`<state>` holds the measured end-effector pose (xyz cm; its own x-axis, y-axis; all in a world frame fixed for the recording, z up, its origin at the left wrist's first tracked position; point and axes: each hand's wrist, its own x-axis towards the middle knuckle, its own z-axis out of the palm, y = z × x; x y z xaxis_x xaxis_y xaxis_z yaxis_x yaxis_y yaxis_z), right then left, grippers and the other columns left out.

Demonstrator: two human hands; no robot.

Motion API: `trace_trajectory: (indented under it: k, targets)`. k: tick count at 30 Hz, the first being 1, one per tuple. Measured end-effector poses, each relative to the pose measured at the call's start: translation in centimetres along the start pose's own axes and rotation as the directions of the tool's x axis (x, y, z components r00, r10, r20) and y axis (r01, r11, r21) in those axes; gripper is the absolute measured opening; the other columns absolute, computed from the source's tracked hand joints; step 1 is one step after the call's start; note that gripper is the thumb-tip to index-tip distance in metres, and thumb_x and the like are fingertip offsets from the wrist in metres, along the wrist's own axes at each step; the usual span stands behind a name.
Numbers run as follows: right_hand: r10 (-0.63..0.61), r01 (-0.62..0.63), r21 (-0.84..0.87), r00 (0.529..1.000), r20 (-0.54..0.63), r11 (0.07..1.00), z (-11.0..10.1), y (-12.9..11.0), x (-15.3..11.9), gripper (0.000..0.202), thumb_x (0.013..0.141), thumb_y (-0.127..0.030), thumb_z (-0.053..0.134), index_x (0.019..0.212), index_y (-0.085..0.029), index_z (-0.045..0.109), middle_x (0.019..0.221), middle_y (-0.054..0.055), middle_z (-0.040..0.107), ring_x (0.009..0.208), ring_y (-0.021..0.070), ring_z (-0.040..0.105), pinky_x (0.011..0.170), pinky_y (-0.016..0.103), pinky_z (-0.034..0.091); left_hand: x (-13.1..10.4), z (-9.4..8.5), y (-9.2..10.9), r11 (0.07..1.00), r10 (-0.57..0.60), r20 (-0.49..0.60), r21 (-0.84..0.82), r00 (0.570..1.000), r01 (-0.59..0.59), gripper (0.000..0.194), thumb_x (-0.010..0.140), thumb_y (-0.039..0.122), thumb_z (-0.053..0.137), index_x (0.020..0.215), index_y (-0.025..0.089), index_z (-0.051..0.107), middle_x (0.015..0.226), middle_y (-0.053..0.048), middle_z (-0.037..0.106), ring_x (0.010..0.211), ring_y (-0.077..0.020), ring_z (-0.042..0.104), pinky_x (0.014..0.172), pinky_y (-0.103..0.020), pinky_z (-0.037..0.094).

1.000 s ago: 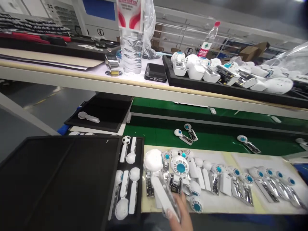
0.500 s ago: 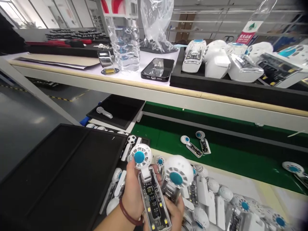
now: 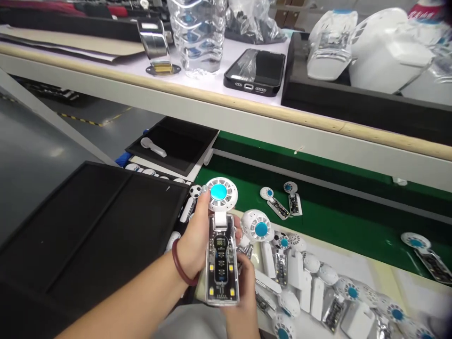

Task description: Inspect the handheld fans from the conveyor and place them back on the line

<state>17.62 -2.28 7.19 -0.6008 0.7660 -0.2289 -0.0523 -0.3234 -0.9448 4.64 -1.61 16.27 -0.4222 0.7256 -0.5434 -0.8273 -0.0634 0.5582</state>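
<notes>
My left hand (image 3: 196, 235), with a dark red band at the wrist, is closed around a handheld fan (image 3: 222, 259). That fan has a round white slotted head with a blue centre, and a clear handle showing a circuit board. Its thumb lies by the edge of the fan head. Just behind and to the right, my right hand (image 3: 247, 278) is closed on a second fan (image 3: 259, 227), similar in look. The first fan covers part of my right hand and the second fan's handle.
Several fans (image 3: 310, 282) crowd the bench at right. On the green conveyor belt (image 3: 332, 221) lie a few more. A black tray (image 3: 88, 235) stands at left. The shelf edge (image 3: 247, 113) crosses ahead, with a phone (image 3: 256, 70), water bottle (image 3: 199, 37) and fan tray (image 3: 353, 103).
Both hands have risen slightly, and the left-hand fan now stands more upright. The second fan has moved back, away from me. The view has tilted down and come closer to the shelf.
</notes>
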Motion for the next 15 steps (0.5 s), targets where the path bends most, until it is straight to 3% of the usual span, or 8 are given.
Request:
trace_trajectory:
  k: [3,6,8,10,12,15]
  targets:
    - [0.018,-0.018,0.001,1.0,0.008,1.0,-0.9,0.1,1.4,0.061,0.066,-0.029,0.067,0.117,-0.025,0.033,0.115,0.006,0.055,0.104,0.0207,0.054,0.086,0.033,0.044,0.9,-0.3,0.9,0.998,0.014,0.005,0.06,1.0,-0.014,0.056,0.071,0.069,0.038,0.088,0.017,0.054,0.061,-0.002,0.06,0.049,-0.0149,0.055,0.045,-0.025,0.045]
    - [0.05,-0.054,-0.09,0.998,-0.048,0.994,-1.9,0.4,2.6,0.058,0.071,-0.036,0.063,0.119,-0.024,0.032,0.119,0.008,0.053,0.108,0.0212,0.051,0.09,0.033,0.042,3.1,-2.0,0.8,0.921,0.058,-0.032,0.388,0.998,-0.041,0.065,0.074,0.07,0.029,0.108,0.018,0.046,0.068,-0.003,0.06,0.05,-0.0149,0.056,0.047,-0.027,0.047]
    - [0.094,-0.112,-0.147,0.988,-0.126,0.983,-2.6,0.6,3.2,0.058,0.072,-0.042,0.06,0.12,-0.023,0.032,0.121,0.008,0.051,0.109,0.0213,0.05,0.091,0.032,0.04,5.5,-4.1,-0.1,0.787,0.148,-0.084,0.614,0.986,-0.066,0.06,0.078,0.058,0.037,0.125,0.022,0.029,0.086,-0.004,0.062,0.059,-0.015,0.059,0.054,-0.029,0.05]
    - [0.104,-0.145,-0.191,0.972,-0.208,0.971,-3.3,1.0,3.7,0.058,0.072,-0.047,0.058,0.118,-0.022,0.035,0.122,0.008,0.049,0.111,0.0217,0.048,0.091,0.031,0.039,8.4,-6.6,-1.6,0.679,0.233,-0.139,0.731,0.963,-0.059,0.068,0.077,0.036,0.052,0.132,0.025,0.013,0.106,-0.006,0.058,0.076,-0.0147,0.061,0.067,-0.029,0.051]
    - [0.093,-0.16,-0.223,0.954,-0.285,0.962,-4.2,1.7,4.1,0.057,0.069,-0.051,0.058,0.115,-0.022,0.039,0.121,0.008,0.048,0.112,0.0225,0.047,0.091,0.03,0.039,11.5,-8.7,-3.4,0.553,0.255,-0.192,0.833,0.948,0.02,0.068,0.077,0.024,0.056,0.132,0.018,0.018,0.107,-0.009,0.058,0.084,-0.0169,0.06,0.076,-0.033,0.05]
    - [0.056,-0.163,-0.26,0.925,-0.376,0.952,-5.3,2.8,4.6,0.058,0.066,-0.057,0.057,0.109,-0.021,0.042,0.115,0.009,0.051,0.104,0.0245,0.051,0.087,0.032,0.041,15.8,-10.4,-5.3,0.3,0.264,-0.218,0.944,0.94,0.135,0.054,0.079,0.024,0.056,0.127,0.014,0.033,0.103,-0.009,0.059,0.089,-0.0199,0.059,0.082,-0.041,0.047]
